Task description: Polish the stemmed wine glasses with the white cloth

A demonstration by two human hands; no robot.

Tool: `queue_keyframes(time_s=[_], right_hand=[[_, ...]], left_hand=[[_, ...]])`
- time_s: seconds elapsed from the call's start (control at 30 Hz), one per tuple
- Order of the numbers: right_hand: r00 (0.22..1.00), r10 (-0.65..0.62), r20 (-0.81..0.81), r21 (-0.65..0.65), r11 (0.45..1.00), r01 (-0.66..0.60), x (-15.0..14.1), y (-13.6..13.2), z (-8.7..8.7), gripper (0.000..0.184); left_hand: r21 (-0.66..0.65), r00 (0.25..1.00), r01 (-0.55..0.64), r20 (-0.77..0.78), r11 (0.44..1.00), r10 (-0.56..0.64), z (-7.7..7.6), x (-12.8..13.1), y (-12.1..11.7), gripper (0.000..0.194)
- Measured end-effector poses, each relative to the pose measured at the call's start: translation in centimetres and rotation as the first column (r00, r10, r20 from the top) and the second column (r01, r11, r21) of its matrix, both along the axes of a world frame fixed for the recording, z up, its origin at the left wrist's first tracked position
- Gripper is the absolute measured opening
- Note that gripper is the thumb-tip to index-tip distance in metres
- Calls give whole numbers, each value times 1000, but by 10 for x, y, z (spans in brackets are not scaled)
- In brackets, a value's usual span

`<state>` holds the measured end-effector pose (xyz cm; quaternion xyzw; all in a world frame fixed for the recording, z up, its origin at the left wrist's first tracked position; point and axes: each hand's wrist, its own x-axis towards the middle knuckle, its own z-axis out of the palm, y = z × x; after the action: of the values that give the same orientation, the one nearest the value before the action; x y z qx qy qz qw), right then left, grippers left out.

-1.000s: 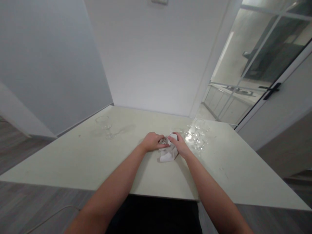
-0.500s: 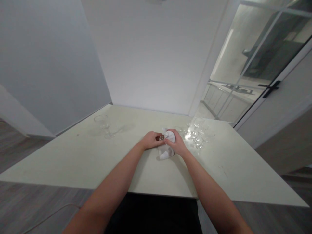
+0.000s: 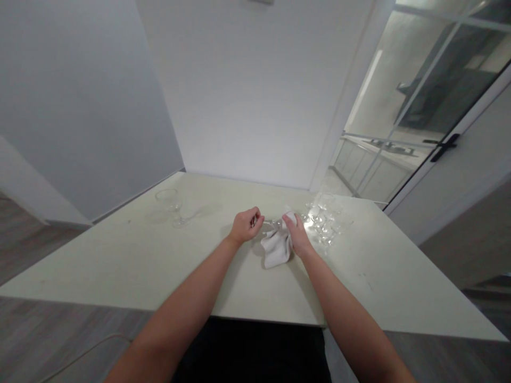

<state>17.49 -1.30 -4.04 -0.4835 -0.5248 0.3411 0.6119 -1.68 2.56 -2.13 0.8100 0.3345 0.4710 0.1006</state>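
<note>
My left hand [image 3: 246, 225] is closed around one end of a clear glass [image 3: 272, 223]. The glass lies sideways between my hands, and its outline is hard to make out. A white cloth [image 3: 276, 248] is gripped in my right hand [image 3: 296, 233], bunched near the thumb, with its loose part hanging down over the tabletop. The cloth is at the right end of the glass; whether it touches the glass cannot be told. Just right of my right hand stands a cluster of several clear glasses [image 3: 325, 221].
On the left of the pale table [image 3: 120, 260] a single stemmed glass [image 3: 172, 205] stands upright. A white wall [image 3: 247, 106] rises behind the table. To the right is a glazed door with a black handle [image 3: 445, 146]. A cable [image 3: 88, 346] lies on the floor at lower left.
My hands have moved apart. The cloth, bunched between both hands before, has shifted right with my right hand and hangs more open. More of the glass shows between them.
</note>
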Motion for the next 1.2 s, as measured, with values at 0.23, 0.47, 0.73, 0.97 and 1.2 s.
queue_keyframes(time_s=[0.23, 0.47, 0.73, 0.97, 1.2], right_hand=[[928, -11, 372, 238, 968, -84, -6, -16, 15, 52], [990, 127, -67, -153, 979, -136, -7, -10, 6, 44], [915, 87, 394, 141, 978, -154, -5, -16, 13, 52], [900, 41, 434, 197, 970, -139, -7, -15, 13, 43], [946, 126, -299, -279, 936, -213, -6, -5, 2, 44]], left_hand=[[-225, 987, 52, 160, 973, -16, -1, -2, 15, 37], [-112, 989, 97, 124, 989, -83, 6, 2, -2, 30], [-401, 968, 47, 245, 915, 57, 2, 10, 13, 48], [-641, 932, 242, 363, 728, 9, -1, 11, 17, 49], [-186, 932, 281, 287, 942, -222, 6, 11, -5, 50]])
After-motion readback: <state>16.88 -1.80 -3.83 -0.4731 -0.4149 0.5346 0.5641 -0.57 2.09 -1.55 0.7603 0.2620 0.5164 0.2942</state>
